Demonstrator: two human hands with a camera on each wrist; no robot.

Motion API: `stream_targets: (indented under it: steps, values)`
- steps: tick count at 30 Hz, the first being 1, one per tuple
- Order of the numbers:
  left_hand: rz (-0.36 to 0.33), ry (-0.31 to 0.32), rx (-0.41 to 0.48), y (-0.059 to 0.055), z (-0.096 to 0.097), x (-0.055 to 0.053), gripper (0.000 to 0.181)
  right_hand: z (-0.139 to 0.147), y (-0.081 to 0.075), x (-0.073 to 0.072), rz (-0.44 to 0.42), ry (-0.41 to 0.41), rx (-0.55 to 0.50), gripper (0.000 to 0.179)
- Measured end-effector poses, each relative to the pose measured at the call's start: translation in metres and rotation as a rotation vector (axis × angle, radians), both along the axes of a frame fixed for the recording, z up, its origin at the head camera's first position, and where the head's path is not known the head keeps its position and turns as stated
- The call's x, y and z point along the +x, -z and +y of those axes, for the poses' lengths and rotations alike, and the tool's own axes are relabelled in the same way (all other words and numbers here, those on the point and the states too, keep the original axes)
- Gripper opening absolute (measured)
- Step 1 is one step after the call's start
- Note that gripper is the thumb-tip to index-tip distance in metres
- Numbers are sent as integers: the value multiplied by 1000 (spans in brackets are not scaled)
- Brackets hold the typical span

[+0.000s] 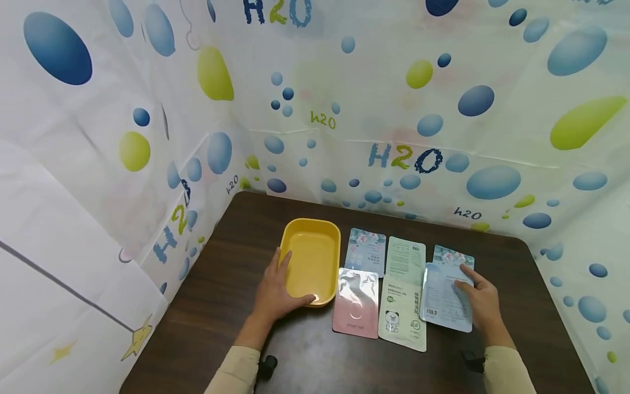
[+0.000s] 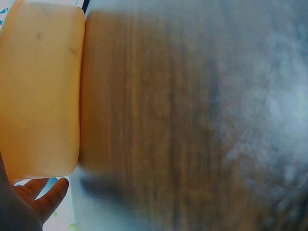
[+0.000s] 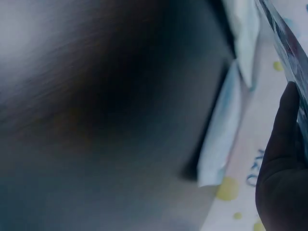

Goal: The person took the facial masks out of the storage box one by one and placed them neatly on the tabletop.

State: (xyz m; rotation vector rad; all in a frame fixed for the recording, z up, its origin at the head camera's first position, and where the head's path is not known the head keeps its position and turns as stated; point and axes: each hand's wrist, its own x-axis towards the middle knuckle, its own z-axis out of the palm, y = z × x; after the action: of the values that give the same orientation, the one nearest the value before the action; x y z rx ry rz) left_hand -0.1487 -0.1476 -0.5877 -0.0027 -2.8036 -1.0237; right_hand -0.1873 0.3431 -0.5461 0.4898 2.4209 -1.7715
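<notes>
A yellow rectangular tray (image 1: 315, 261) stands left of the packets. My left hand (image 1: 275, 293) lies spread around its near left corner, thumb along the near rim, straight fingers at the left rim. Its fingers (image 2: 52, 198) show past the tray's end in the left wrist view. My right hand (image 1: 483, 301) holds a pale blue mask packet (image 1: 445, 298), thumb against its face; the packet (image 3: 294, 48) appears edge-on in the right wrist view. It overlaps a flowered blue packet (image 1: 451, 255) behind. How the other fingers grip the packet is hidden.
Between the hands lie a pink and silver packet (image 1: 355, 314), another flowered blue packet (image 1: 365, 249), and a long green packet with a panda (image 1: 402, 306). They rest on a dark wood table (image 1: 221, 273). A patterned white curtain (image 1: 339, 137) hangs behind.
</notes>
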Motion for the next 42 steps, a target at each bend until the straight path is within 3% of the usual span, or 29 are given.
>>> stream_targets:
  steps: [8, 15, 21, 27, 32, 42]
  values:
    - [4, 0, -3, -1, 0, 2, 124, 18, 20, 25, -95, -31, 221, 63]
    - [31, 4, -15, -1, 0, 2, 123, 25, 33, 31, -91, -169, 392, 70]
    - [35, 0, -5, 0, 0, 1, 123, 19, 36, 36, -88, -208, 534, 72]
    - [19, 4, 4, 0, 1, 1, 124, 15, 36, 40, -39, -194, 595, 72]
    - [13, 9, 0, 0, -1, -1, 124, 14, 40, 41, -52, -178, 623, 74]
    - [4, 3, -1, 0, 0, -2, 125, 13, 42, 43, -50, -150, 613, 77]
